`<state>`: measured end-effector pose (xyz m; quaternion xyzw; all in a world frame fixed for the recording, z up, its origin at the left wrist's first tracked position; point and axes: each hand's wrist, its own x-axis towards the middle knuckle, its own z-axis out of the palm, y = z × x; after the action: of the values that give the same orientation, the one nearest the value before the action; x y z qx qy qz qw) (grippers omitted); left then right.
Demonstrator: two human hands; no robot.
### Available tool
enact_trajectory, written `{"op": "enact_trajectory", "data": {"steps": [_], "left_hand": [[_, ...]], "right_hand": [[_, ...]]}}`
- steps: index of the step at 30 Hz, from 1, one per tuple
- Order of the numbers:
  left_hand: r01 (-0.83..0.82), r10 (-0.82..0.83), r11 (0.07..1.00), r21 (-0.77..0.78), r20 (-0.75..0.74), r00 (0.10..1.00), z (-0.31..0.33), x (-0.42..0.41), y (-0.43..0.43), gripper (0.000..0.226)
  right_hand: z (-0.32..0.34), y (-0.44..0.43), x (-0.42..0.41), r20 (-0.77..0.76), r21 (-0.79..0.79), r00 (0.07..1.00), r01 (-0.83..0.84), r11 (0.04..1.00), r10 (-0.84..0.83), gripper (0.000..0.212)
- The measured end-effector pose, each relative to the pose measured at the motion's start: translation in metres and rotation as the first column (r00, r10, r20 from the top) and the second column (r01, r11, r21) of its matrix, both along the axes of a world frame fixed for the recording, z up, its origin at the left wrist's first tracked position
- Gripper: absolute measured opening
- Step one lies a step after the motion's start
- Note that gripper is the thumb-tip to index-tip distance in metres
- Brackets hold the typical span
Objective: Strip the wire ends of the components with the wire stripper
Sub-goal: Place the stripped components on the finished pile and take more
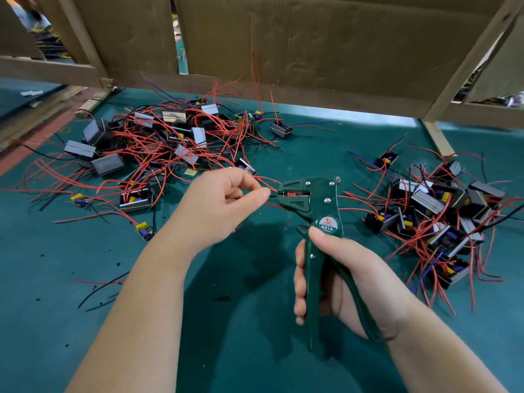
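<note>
From the head view, the right hand (337, 279) clenched the green wire stripper (317, 222) at near centre, its head pointing left; the left hand (226, 199) pinched a red wire (273, 189) at its mouth; component piles lay far left (158, 143) and right (442, 219) on the green mat (85, 279).

We see the wire stripper (320, 211) in dark green painted metal, glossy, with bright bare-metal rivets. The red wires (158, 143) wear smooth, faintly shiny plastic insulation. The components (109, 164) show black plastic cases and dull silvery metal sides. The table cover (255, 350) looks matt, smooth teal. The cardboard (312, 38) is brown, matt and creased; the wooden slats (48, 70) are pale and unfinished.
</note>
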<state>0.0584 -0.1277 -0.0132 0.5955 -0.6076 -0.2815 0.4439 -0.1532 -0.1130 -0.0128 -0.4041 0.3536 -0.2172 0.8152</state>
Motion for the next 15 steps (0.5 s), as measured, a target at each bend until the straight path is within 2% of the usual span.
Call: {"op": "enact_trajectory", "data": {"steps": [3,5,10,12,15], "left_hand": [[0.016,-0.031,0.995,0.1,0.153,0.988,-0.004,-0.002,-0.003,0.031],[0.079,-0.101,0.987,0.138,0.156,0.983,-0.004,-0.004,-0.001,0.03],[0.159,-0.177,0.973,0.166,0.102,0.979,-0.003,-0.003,-0.003,0.026],[0.152,-0.177,0.971,0.186,0.124,0.976,-0.005,0.0,-0.003,0.025],[0.056,-0.09,0.979,0.195,0.174,0.981,-0.008,0.008,-0.004,0.026]], "right_hand": [[-0.003,0.0,0.007,-0.079,0.015,0.985,0.157,0.988,-0.155,0.045],[-0.001,-0.003,0.005,-0.08,0.034,0.983,0.17,0.985,-0.167,0.047],[0.007,-0.014,-0.013,-0.043,0.051,0.997,0.07,0.996,-0.067,0.046],[0.009,-0.016,-0.017,-0.046,0.039,0.997,0.064,0.997,-0.062,0.039],[0.015,-0.022,-0.026,-0.043,0.009,0.985,0.167,0.986,-0.166,0.032]]}}
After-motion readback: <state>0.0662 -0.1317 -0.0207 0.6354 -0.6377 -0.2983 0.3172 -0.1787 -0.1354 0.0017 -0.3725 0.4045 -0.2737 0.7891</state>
